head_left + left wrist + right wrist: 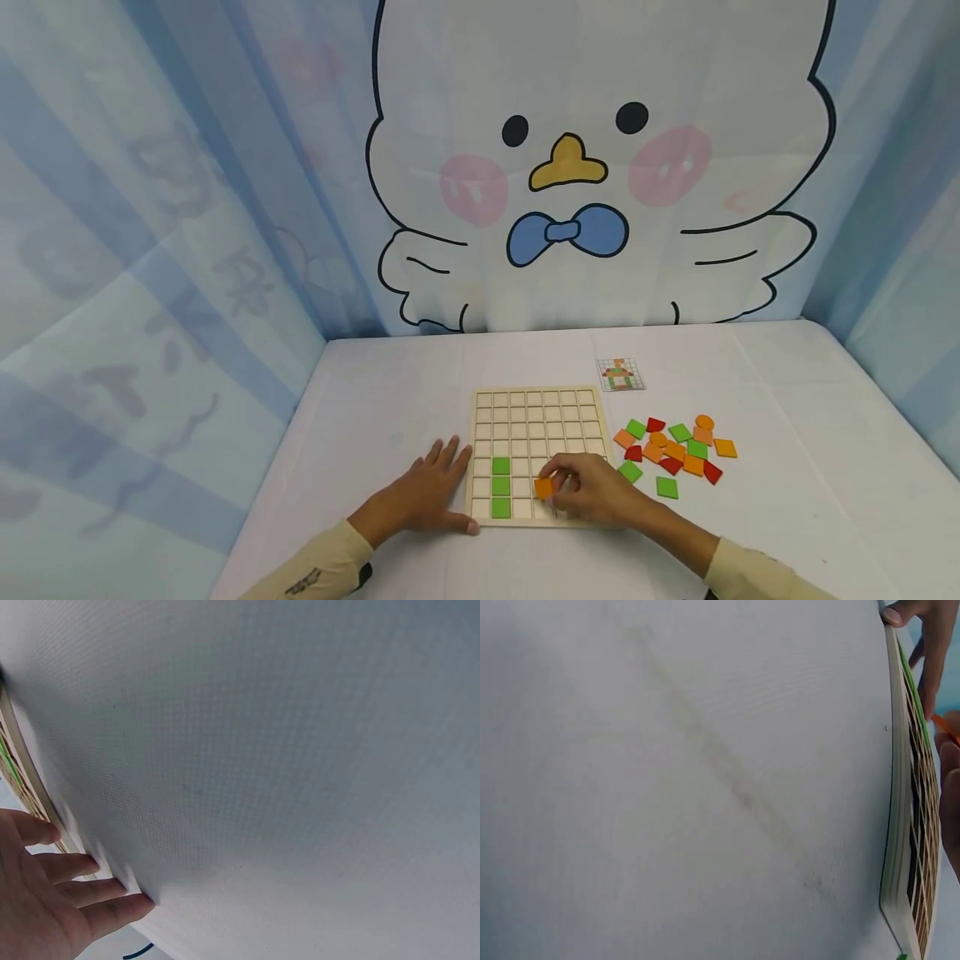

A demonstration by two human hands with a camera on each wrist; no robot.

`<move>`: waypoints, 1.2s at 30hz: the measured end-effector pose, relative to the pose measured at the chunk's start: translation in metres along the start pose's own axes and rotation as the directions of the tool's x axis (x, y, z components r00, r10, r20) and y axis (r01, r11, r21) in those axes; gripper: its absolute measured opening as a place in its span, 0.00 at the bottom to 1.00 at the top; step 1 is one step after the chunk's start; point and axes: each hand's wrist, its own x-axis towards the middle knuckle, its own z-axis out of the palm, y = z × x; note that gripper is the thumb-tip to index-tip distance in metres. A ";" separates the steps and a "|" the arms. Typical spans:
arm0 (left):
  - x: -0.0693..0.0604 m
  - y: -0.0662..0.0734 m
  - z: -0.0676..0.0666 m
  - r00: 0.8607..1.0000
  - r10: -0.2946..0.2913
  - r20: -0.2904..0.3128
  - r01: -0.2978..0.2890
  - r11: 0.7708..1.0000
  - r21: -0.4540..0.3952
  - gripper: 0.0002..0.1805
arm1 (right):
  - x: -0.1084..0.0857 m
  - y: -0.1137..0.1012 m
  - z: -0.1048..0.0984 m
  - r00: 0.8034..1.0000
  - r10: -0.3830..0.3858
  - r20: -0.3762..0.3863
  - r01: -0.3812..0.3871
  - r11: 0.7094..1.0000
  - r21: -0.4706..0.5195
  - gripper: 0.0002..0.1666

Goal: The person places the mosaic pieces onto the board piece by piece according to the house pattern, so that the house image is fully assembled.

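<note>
A wooden grid board lies on the table, with three green square tiles stacked in one column at its lower left. My right hand pinches an orange square tile over the lower middle cells. The same orange tile shows edge-on in the right wrist view. My left hand lies at the board's left edge, its fingers spread and its thumb by the lower left corner. In the left wrist view the fingers of the left hand are extended beside the board's rim.
Right of the board lie loose tiles: green squares, orange squares, orange circles and red pieces. A small pattern card sits behind them. A printed curtain hangs along the table's back edge.
</note>
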 end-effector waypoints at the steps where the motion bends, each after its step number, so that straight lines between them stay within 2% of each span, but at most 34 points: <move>1: 0.000 0.000 0.000 1.000 0.000 0.000 0.000 1.000 -0.003 0.64 | 0.001 0.000 0.002 1.000 -0.005 0.001 0.005 1.000 -0.003 0.14; 7: 0.001 0.000 0.000 1.000 -0.009 0.011 0.009 1.000 -0.014 0.64 | 0.006 -0.004 0.011 0.999 -0.033 -0.003 0.033 0.999 -0.014 0.13; 19: 0.003 0.000 -0.001 1.000 -0.024 0.018 0.024 1.000 0.005 0.65 | 0.012 -0.008 0.023 0.999 -0.032 0.004 0.032 0.999 -0.015 0.13; 36: 0.000 0.002 -0.003 1.000 -0.025 0.015 0.025 1.000 -0.004 0.64 | 0.014 -0.016 0.033 0.998 -0.049 -0.035 0.043 0.987 -0.157 0.11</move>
